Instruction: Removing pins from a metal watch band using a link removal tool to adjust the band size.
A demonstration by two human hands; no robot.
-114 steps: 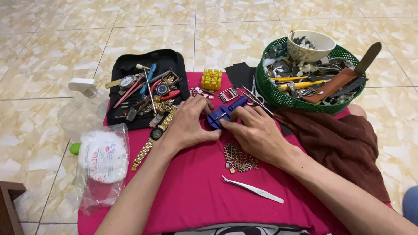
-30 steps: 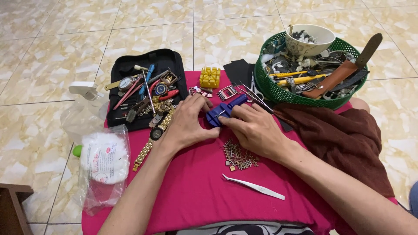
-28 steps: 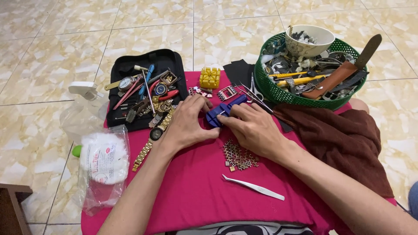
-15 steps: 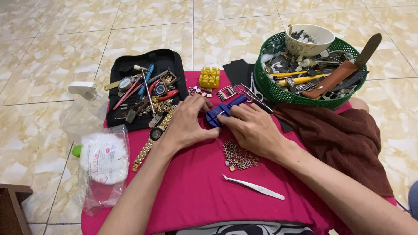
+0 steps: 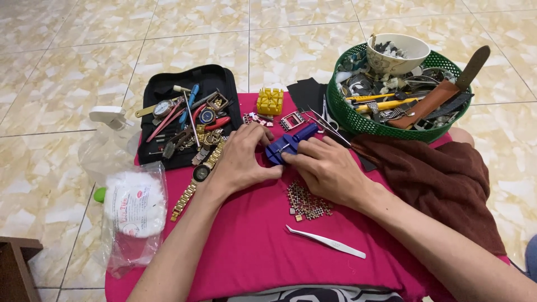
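Observation:
Both hands meet on a small blue watch-band pin tool (image 5: 291, 142) lying on a magenta cloth (image 5: 263, 246). My left hand (image 5: 241, 159) grips its left end with the fingertips. Its right side is held by my right hand (image 5: 327, 169), thumb and fingers closed around the body. A pile of small metal band links (image 5: 306, 202) lies just under the right hand. A gold watch with its metal bracelet (image 5: 197, 178) stretches out to the left of my left wrist. White tweezers (image 5: 327, 242) rest on the cloth nearer to me.
A black open tool case (image 5: 168, 92) with screwdrivers and watch parts lies far left. A yellow block (image 5: 270, 101) stands behind the tool. A green basket (image 5: 358, 123) with a bowl and tools sits at right, a brown towel (image 5: 442, 179) below it. A plastic bag with white pads (image 5: 134, 212) lies left.
Almost nothing differs: both hands stay on the blue tool in the same spot, with only a slight shift of the view.

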